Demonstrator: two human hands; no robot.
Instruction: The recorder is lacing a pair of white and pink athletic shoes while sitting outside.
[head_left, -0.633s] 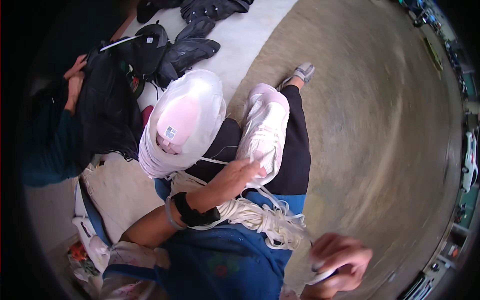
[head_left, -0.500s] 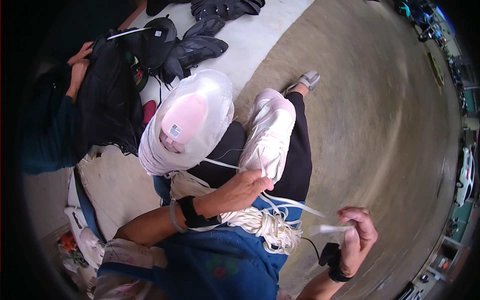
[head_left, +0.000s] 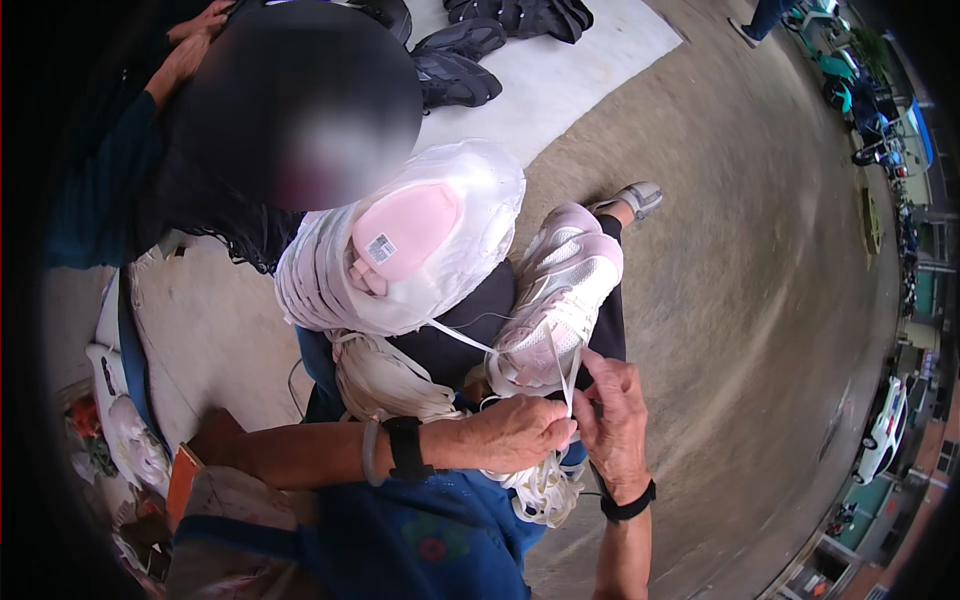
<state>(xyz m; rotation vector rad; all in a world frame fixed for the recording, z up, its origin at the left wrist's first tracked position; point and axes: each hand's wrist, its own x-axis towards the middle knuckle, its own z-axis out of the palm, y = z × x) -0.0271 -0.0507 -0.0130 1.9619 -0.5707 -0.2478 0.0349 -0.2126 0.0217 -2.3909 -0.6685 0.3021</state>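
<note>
A white and pale pink sneaker [head_left: 560, 300] lies on my lap with its toe pointing away. My left hand [head_left: 515, 432] and my right hand [head_left: 610, 410] meet just below it, both pinching a white shoelace [head_left: 558, 365] that runs up into the shoe. A bundle of white laces [head_left: 545, 485] lies under my hands. A second white shoe with a pink insole [head_left: 410, 245] rests upside down to the left, on my knee. More white laces [head_left: 385, 380] hang beneath it.
Another person [head_left: 250, 110] sits to the upper left, hands near dark shoes. Black shoes [head_left: 470, 55] lie on a pale mat beyond. Bags and small items [head_left: 130, 440] are at my left. Bare concrete ground [head_left: 760, 300] spreads to the right, vehicles at the far edge.
My right hand has come in from the lower right to join the left hand at the lace below the sneaker. The view has shifted closer over the lap.
</note>
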